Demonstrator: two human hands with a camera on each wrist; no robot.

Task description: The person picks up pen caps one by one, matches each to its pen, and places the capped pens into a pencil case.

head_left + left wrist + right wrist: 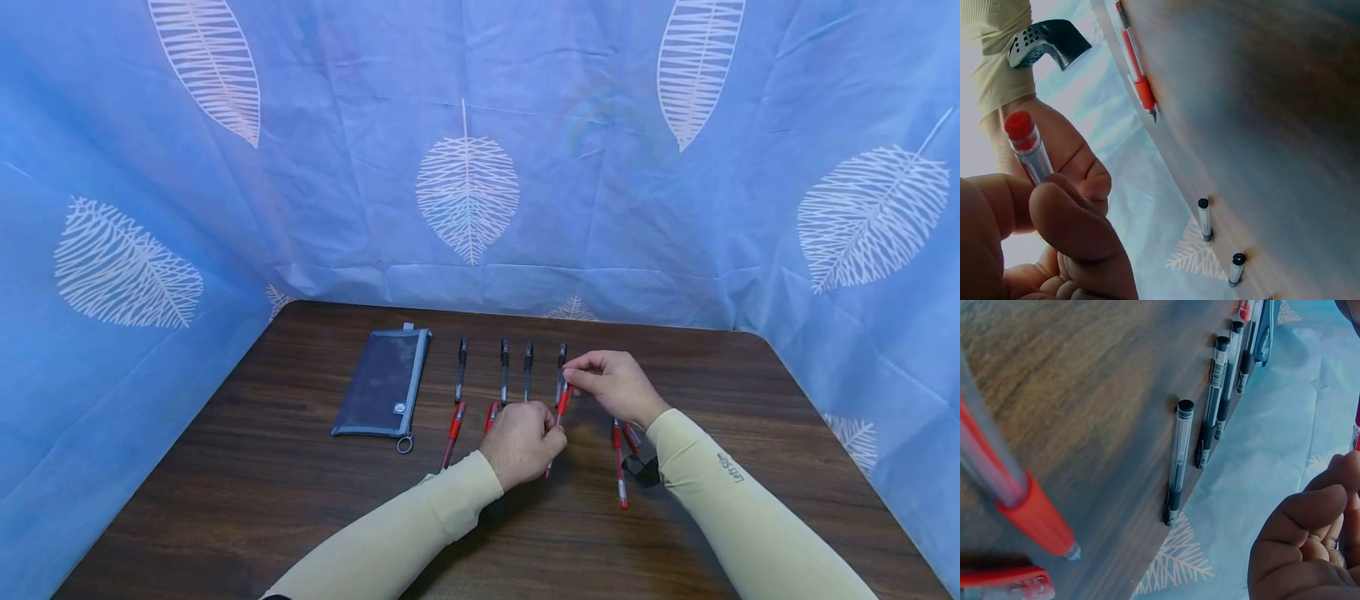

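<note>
A red pen slants between my two hands above the table. My left hand pinches its barrel, and the red-plugged end sticks out past the thumb in the left wrist view. At the pen's upper end, my right hand pinches the red part; in the right wrist view the fingers are partly cut off by the frame edge. Near my right wrist lies an uncapped red pen, its tip showing. Beside it is another red piece, partly hidden by the arm in the head view.
Several black pens lie in a row toward the back of the table. Two red pens, one at the left and one partly behind my left hand, lie nearer. A dark zip pouch lies left of them.
</note>
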